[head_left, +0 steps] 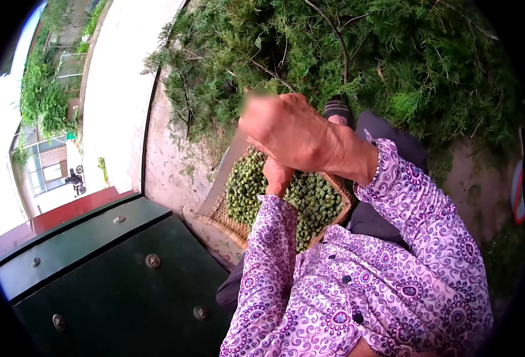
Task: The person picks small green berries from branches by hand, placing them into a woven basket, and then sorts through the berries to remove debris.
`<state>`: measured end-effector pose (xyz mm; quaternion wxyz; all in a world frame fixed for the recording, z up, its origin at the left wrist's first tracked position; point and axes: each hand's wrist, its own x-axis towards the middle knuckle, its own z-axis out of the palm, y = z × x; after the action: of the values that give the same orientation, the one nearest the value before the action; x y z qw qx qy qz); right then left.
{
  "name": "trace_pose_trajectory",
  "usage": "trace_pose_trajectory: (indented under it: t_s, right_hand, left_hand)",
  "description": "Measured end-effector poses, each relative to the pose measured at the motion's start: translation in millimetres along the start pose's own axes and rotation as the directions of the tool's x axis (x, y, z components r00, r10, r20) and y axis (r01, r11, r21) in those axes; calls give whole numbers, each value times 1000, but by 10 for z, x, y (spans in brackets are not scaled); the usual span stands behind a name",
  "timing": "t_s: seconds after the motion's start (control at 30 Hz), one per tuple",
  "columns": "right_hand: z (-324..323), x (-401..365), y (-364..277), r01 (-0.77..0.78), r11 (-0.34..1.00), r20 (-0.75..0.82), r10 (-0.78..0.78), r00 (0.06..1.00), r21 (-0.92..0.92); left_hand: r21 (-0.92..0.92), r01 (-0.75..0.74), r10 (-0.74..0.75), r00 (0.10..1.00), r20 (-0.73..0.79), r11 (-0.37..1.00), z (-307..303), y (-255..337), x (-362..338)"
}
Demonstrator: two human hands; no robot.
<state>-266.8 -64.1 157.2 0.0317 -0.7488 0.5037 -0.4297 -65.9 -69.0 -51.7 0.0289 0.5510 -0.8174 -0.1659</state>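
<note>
My right hand [298, 134] is raised over the basket, close to the camera, its fingers curled closed. A blurred patch covers its far end, and anything inside it is hidden. Below and partly behind it is my left hand [277, 175], the two overlapping in this view. The left hand's fingers are hidden by the right. Beneath both hands, a woven basket [230, 229] bears many small green, bud-like pieces [244, 187], heaped on both sides of my left wrist.
Cut evergreen branches [393, 53] cover the ground at the top. A dark green metal door panel [120, 285] with round studs stands at the lower left. A foot in a striped shoe [338, 110] and dark trouser legs [393, 134] are beyond the basket.
</note>
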Motion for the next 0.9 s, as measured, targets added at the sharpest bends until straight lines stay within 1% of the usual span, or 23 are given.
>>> trace_pose_trajectory:
  t_s: [0.03,0.07,0.1,0.17,0.2,0.23,0.27,0.3,0.37,0.4,0.43,0.47,0.5,0.53,0.57,0.6,0.63,0.67,0.7,0.73,0.8,0.83,0.9]
  right_hand:
    - [-40,-15,8,40,999,-55,-41,998,-11]
    - [-93,-12,-1,-43,997,67,39,997,59]
    - [-92,-32,-8,-37,997,63,33,997,65]
    - [-78,-87,3,30,999,-216,-37,976,-35]
    - [-86,-111,25,42,993,-199,-65,978,-113]
    - [-98,-67,25,50,993,-201,-71,977,-109]
    - [-131,-1,27,-90,996,-29,90,996,-3]
    - [-161,47,29,-246,966,160,232,960,74]
    - [-172,43,42,-259,964,163,246,955,60]
    - [-160,35,47,-259,962,130,247,960,82]
    - [-160,39,63,-259,961,91,251,964,101]
    - [-197,45,44,-284,952,123,270,955,115]
    - [-223,61,35,-290,950,116,277,954,115]
    - [-234,68,24,-286,954,154,271,950,87]
    - [-222,49,20,-282,958,199,265,943,61]
    - [-87,-67,58,-155,988,18,155,988,18]
    - [-80,-65,65,-156,987,28,156,987,24]
    - [-88,-42,61,-40,999,-127,38,991,-12]
    - [-90,-13,53,70,996,-276,-85,957,-64]
    - [-80,19,45,74,996,-274,-87,958,-59]
    - [-70,68,35,-68,998,22,68,997,2]
    - [-64,68,28,-66,998,23,66,998,1]
    - [-42,62,-2,-44,999,10,44,999,-16]
  left_hand:
    - [-70,25,-29,998,-56,997,-166,51,16]
    - [-392,52,-91,992,-81,918,-343,97,21]
    - [-448,156,-211,975,-76,880,-328,-74,75]
    - [-670,233,-277,960,43,705,-611,-121,301]
    - [-844,152,-176,982,70,514,-846,4,422]
    - [-957,83,-70,995,66,277,-1116,232,513]
    - [-993,19,40,999,23,113,-1391,554,546]
    - [-998,-27,142,989,-35,-60,-1557,763,577]
    - [-988,56,257,966,17,-143,-1513,752,720]
    - [-989,102,246,966,74,-104,-1311,599,789]
    - [-989,70,179,979,93,129,-1197,560,702]
    - [-882,184,31,975,218,433,-1087,493,628]
    - [-814,94,86,981,174,573,-856,288,490]
    - [-747,198,6,965,261,635,-562,-16,365]
    - [-757,269,-35,950,310,596,-353,-201,189]
    - [-692,257,-59,953,297,674,-194,-389,23]
    - [-707,313,-145,946,289,634,-193,-365,-163]
    - [-714,350,-209,936,282,606,-168,-373,-309]
    - [-722,383,-272,923,272,576,-132,-394,-429]
    - [-685,406,-303,913,274,604,-75,-438,-524]
    - [-611,425,-369,902,224,668,167,-579,-644]
    - [-584,378,-344,923,174,718,231,-579,-645]
    - [-475,346,-280,937,206,809,200,-357,-633]
